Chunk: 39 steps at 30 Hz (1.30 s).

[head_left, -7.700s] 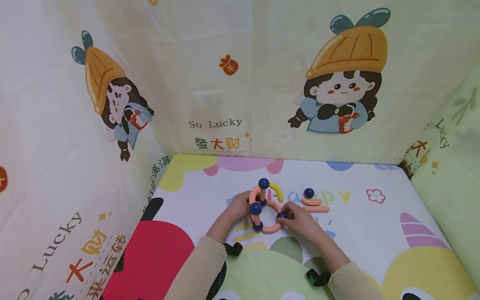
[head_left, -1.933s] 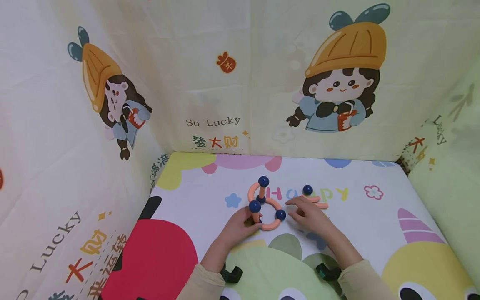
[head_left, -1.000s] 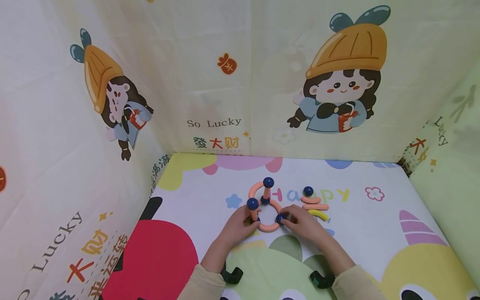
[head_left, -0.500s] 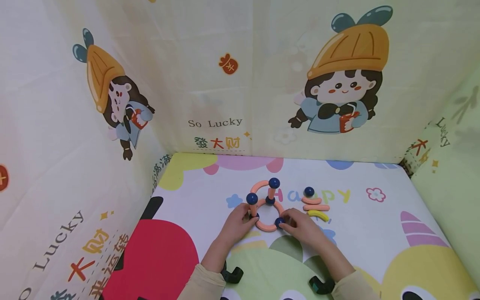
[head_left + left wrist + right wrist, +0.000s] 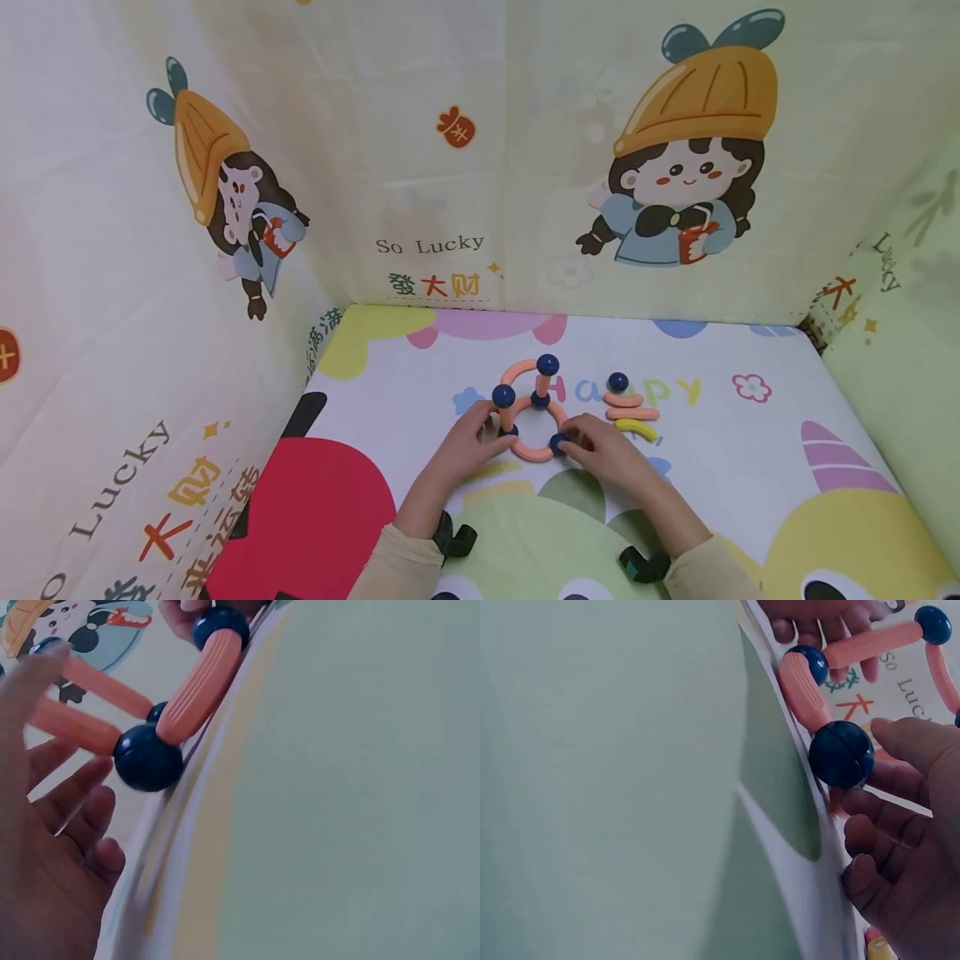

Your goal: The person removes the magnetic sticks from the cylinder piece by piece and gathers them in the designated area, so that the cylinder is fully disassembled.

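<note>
A frame of salmon-pink magnetic rods [image 5: 532, 456] and dark blue balls stands on the table. Its base is a ring of curved rods; two upright rods rise from it, topped by a left ball [image 5: 503, 396] and a far ball [image 5: 547, 364], with a curved rod joining them. My left hand [image 5: 467, 442] is around the ring's left ball [image 5: 148, 759]; in the left wrist view its fingers are loosely spread, seemingly apart from that ball. At the ring's right side, my right hand [image 5: 603, 450] pinches a blue ball [image 5: 841, 754] between thumb and index finger.
To the right lie a loose blue ball [image 5: 618, 382], a curved pink rod [image 5: 623, 401], a straight pink rod [image 5: 632, 413] and a curved yellow rod [image 5: 636, 430]. Printed cloth walls [image 5: 540, 167] enclose the table's back and sides.
The yellow rod, earlier attached to the far top ball, now lies with the loose pieces. The frame has turned slightly, its far top ball shifting right. My left hand has loosened from the frame.
</note>
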### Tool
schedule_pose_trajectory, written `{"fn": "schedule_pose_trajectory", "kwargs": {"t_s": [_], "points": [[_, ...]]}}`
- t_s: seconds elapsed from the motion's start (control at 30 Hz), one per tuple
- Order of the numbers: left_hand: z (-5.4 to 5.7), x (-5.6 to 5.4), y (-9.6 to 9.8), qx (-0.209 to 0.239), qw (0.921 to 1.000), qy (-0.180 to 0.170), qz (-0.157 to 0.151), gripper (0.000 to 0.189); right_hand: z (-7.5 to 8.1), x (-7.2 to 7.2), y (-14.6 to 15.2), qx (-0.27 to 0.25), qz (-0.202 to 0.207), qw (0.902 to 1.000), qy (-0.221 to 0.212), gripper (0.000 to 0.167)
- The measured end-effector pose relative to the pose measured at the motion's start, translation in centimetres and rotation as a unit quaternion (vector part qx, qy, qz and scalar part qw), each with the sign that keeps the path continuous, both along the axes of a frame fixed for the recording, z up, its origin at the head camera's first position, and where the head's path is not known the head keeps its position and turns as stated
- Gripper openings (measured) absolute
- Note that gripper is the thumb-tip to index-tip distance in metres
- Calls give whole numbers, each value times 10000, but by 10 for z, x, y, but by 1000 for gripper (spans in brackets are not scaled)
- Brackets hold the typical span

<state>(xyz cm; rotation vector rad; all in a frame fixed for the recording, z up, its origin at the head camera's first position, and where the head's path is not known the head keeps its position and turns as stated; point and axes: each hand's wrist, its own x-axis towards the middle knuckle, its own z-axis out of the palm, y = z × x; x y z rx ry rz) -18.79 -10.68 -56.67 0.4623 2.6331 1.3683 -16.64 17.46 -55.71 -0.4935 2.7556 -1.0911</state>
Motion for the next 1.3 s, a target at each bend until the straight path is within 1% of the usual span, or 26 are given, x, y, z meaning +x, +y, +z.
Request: {"fn": "schedule_pose_trajectory", "kwargs": {"t_s": [0.1,0.2,0.23,0.27,0.33,0.43,0.57,0.63,0.7,0.77,0.83,1.0,1.07,1.23,1.3], "points": [[7,-3,-8,428,9984,49,370,27,6,-3,1,56,-74,10000,-22,22],[16,-10,-13,930,9924,37,807,34,14,-8,3,32,-145,9999,-24,22],[20,-13,-14,1098,9901,15,871,38,17,-10,4,-5,-137,9999,55,22],[25,-17,-15,1154,9892,-64,900,39,21,-12,4,-47,-155,9998,112,24],[37,-25,-14,1164,9894,-249,836,43,28,-16,4,-163,-163,9994,259,27],[59,-37,-11,965,9920,-549,599,47,40,-24,2,-387,-204,9984,362,32],[85,-49,-3,681,9939,-841,227,48,53,-35,-2,-757,-262,9967,114,39],[95,-53,2,494,9938,-995,92,46,58,-40,-4,-910,-265,9955,-77,43],[103,-56,6,213,9933,-1134,0,45,62,-43,-7,-1019,-268,9941,-258,48],[108,-59,10,-55,9926,-1202,-126,44,66,-46,-10,-1070,-238,9931,-410,53],[110,-62,12,-259,9921,-1200,-248,45,68,-48,-12,-1117,-241,9920,-539,58],[112,-68,19,-542,9913,-1128,-410,43,72,-53,-19,-1522,-194,9843,-870,57],[112,-69,21,-586,9914,-1073,-468,40,73,-54,-22,-1695,-154,9808,-951,55],[111,-72,26,-535,9915,-1029,-581,33,72,-55,-26,-1871,-210,9779,-905,51],[110,-72,27,-508,9915,-1047,-583,30,72,-55,-27,-1896,-255,9777,-870,49]]}}
